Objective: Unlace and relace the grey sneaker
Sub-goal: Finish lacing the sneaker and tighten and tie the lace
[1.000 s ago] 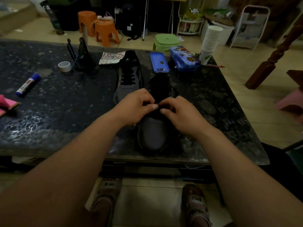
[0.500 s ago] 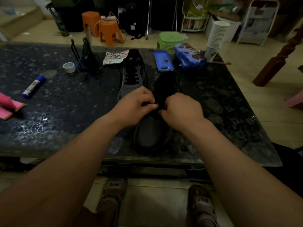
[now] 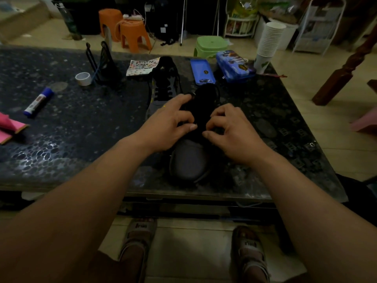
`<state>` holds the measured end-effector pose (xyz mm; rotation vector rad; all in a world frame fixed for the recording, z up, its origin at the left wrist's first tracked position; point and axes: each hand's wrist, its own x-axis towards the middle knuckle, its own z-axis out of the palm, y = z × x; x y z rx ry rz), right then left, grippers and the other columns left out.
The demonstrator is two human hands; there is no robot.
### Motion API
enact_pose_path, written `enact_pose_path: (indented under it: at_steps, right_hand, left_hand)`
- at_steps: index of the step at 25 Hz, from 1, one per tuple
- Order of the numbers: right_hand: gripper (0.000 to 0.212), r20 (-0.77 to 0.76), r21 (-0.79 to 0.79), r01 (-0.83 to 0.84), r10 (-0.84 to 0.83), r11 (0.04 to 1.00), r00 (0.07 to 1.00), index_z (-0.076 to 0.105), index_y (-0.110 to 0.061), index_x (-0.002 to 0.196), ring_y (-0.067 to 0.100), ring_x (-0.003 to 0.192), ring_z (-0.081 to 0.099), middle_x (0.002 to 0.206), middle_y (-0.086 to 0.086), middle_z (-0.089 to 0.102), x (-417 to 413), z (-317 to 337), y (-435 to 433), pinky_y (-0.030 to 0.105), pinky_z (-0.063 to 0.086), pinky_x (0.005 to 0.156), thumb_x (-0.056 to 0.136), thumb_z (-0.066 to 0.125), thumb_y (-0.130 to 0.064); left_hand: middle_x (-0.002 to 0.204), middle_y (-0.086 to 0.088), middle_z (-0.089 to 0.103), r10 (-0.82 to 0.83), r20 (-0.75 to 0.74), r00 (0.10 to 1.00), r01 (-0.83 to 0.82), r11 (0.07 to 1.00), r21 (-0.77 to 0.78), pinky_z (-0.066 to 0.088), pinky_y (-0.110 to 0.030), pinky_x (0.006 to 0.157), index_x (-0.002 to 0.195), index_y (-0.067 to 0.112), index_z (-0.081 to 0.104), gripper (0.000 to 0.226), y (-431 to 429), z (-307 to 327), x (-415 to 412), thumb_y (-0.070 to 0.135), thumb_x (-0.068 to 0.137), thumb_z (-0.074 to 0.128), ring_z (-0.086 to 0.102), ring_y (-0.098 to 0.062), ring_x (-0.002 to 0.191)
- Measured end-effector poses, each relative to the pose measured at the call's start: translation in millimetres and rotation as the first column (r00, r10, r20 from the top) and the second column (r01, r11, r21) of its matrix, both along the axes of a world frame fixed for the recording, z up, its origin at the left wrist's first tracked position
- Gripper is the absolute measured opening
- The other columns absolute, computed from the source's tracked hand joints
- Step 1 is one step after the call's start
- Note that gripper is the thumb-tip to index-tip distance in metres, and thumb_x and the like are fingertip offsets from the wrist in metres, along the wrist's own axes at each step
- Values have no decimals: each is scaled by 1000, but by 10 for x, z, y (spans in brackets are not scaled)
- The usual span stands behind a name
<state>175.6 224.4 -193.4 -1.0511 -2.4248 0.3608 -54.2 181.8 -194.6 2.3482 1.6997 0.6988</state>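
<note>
- Head view: grey sneaker (image 3: 189,160) sits toe toward us at the near edge of the table (image 3: 61,139), under both our hands.
- Left hand (image 3: 169,123): index stretched to the dark collar, other fingers curled on the lacing.
- Right hand (image 3: 232,129): fingers curled over the lacing, thumb tip near the left thumb.
- Lacing is too dark, so we can't tell if either hand holds a lace.
- Second sneaker (image 3: 163,86) lies just beside, far-left.
</note>
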Motion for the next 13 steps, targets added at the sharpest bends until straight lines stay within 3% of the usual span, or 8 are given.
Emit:
enact_pose_path:
  at_steps: [3, 6, 11, 13]
  right_hand:
    - [9, -31, -60, 1, -2, 998, 1000, 72, -25, 92, 13, 108, 51, 116, -4, 57, 72, 21, 48, 23, 37, 89, 89, 77, -32]
    - [8, -111, -210, 18, -42, 978, 993, 70, -19, 90, 9, 100, 59, 108, 0, 61, 132, 1, 85, 17, 43, 88, 91, 77, -24]
    - [16, -241, -441, 85, -209, 894, 948, 70, -7, 90, -5, 60, 52, 76, -3, 61, 83, 22, 93, 9, 39, 60, 95, 72, -22]
    - [17, -307, -535, 59, -258, 843, 916, 70, -9, 91, -2, 60, 54, 72, -2, 62, 71, 34, 85, 13, 44, 59, 97, 71, -25]
  left_hand:
    - [159, -6, 39, -20, 49, 999, 22, 999, -47, 39, -27, 104, 97, 16, 71, 15, 67, 47, 61, 30, 100, 67, 47, -22, 138]
    - [147, -8, 49, -40, 32, 999, 39, 999, 17, 44, -38, 104, 97, 14, 72, 14, 103, 19, 103, 28, 99, 69, 50, -28, 130]
    - [139, -3, 60, -30, 30, 999, 28, 997, 78, 46, -47, 100, 95, 14, 67, 14, 114, -17, 126, 27, 100, 66, 53, -29, 119]
    - [140, -1, 60, -31, 75, 997, 25, 997, 75, 47, -47, 101, 100, 15, 66, 11, 105, -30, 132, 27, 100, 67, 54, -25, 121]
